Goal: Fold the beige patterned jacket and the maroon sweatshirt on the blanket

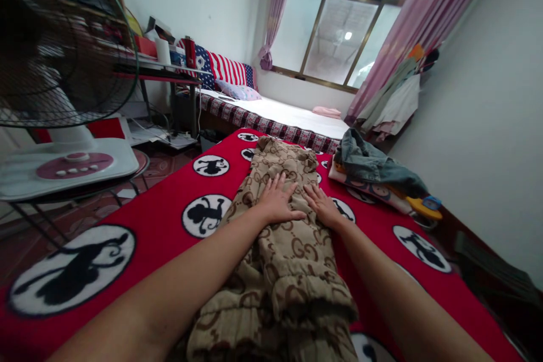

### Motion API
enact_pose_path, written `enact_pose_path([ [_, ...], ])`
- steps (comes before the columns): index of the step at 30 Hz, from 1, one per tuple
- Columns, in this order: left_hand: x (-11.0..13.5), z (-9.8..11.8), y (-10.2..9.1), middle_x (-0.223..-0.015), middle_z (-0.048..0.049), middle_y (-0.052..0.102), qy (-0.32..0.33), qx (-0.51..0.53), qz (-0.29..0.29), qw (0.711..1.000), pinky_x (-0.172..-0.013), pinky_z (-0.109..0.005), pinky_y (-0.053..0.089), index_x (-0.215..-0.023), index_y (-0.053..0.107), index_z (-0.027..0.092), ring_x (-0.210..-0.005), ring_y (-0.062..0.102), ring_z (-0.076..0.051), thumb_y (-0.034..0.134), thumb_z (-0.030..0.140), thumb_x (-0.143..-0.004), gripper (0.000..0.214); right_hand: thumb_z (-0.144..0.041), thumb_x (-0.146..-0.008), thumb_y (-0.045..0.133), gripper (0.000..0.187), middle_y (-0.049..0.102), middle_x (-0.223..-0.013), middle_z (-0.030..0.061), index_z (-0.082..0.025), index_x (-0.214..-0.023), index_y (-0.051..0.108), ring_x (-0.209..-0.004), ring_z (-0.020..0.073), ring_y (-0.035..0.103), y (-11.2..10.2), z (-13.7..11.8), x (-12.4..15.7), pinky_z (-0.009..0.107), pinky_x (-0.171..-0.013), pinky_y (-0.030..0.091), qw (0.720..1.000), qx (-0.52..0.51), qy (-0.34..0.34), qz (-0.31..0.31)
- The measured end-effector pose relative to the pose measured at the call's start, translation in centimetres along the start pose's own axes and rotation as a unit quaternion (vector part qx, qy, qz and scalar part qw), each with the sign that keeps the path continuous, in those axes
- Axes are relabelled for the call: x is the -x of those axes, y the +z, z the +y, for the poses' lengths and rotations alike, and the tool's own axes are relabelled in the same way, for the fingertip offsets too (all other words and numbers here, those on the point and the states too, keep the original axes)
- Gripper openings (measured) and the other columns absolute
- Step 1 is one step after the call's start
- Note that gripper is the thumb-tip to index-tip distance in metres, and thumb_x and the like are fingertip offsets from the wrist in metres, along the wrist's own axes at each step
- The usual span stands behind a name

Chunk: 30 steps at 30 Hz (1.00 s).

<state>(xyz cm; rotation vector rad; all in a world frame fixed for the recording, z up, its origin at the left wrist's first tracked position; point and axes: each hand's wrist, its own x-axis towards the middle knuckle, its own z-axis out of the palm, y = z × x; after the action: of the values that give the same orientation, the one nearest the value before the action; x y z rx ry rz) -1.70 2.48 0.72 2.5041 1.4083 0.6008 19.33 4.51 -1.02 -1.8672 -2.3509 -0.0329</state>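
Observation:
A tan garment with a brown letter pattern (303,249), which looks like trousers with elastic cuffs, lies lengthwise on a red blanket (165,271) with black figures in white circles. Its gathered cuffs are nearest me, one leg layered over the other. My left hand (280,201) rests flat on the upper middle of the cloth, fingers spread and pointing away. On the garment's right edge lies my right hand (322,205), also flat with its fingers stretched out. Neither hand grips the fabric.
Folded clothes with denim on top (375,164) sit at the blanket's right side. A fan (72,164) stands at the left. Behind it is a cluttered desk (169,70). Beyond the blanket is a bed with a white sheet (284,110) under a window.

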Motion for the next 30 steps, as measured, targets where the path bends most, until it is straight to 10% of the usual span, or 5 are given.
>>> enact_pose_path([
  [7, 3.2, -0.2, -1.0, -0.159, -0.0125, 0.015, 0.047, 0.001, -0.016, 0.999, -0.117, -0.051, 0.018, -0.145, 0.04, 0.025, -0.146, 0.014, -0.031, 0.046, 0.06, -0.089, 0.066, -0.032, -0.098, 0.031, 0.049, 0.034, -0.153, 0.0063, -0.032, -0.147, 0.035, -0.138, 0.023, 0.038, -1.0, 0.3, 9.3, 0.046, -0.11, 0.038, 0.985, -0.088, -0.114, 0.1],
  [13, 8.9, -6.1, -5.5, -0.15, -0.0046, 0.04, 0.214, 0.009, -0.057, 0.975, -0.116, -0.036, 0.028, -0.142, 0.045, 0.031, -0.139, 0.037, -0.019, 0.047, 0.017, -0.09, 0.053, -0.022, -0.092, 0.043, 0.063, 0.029, -0.155, 0.0, -0.04, -0.149, 0.024, -0.14, 0.0209, 0.034, -2.5, 1.5, 15.2, 0.042, -0.112, 0.039, 0.961, -0.125, -0.221, 0.111],
  [19, 12.2, -10.6, -9.6, -0.157, -0.0021, 0.026, 0.242, -0.07, -0.095, 0.963, -0.117, -0.042, 0.024, -0.143, 0.04, 0.037, -0.143, 0.028, -0.024, 0.053, 0.0, -0.073, 0.081, -0.02, -0.091, 0.047, 0.063, 0.03, -0.155, 0.0024, -0.037, -0.149, 0.028, -0.142, 0.0213, 0.031, -2.9, 0.7, 14.4, 0.044, -0.113, 0.038, 0.954, -0.121, -0.253, 0.102],
  [30, 10.2, -8.3, -10.0, -0.153, 0.0036, 0.035, 0.397, -0.057, -0.149, 0.904, -0.12, -0.044, 0.015, -0.137, 0.047, 0.044, -0.146, 0.022, -0.021, 0.048, 0.018, -0.09, 0.053, -0.017, -0.093, 0.045, 0.042, 0.031, -0.155, 0.0058, -0.032, -0.131, 0.055, -0.143, 0.023, 0.027, -3.0, -0.7, 11.2, 0.048, -0.112, 0.032, 0.94, -0.059, -0.328, 0.069],
])
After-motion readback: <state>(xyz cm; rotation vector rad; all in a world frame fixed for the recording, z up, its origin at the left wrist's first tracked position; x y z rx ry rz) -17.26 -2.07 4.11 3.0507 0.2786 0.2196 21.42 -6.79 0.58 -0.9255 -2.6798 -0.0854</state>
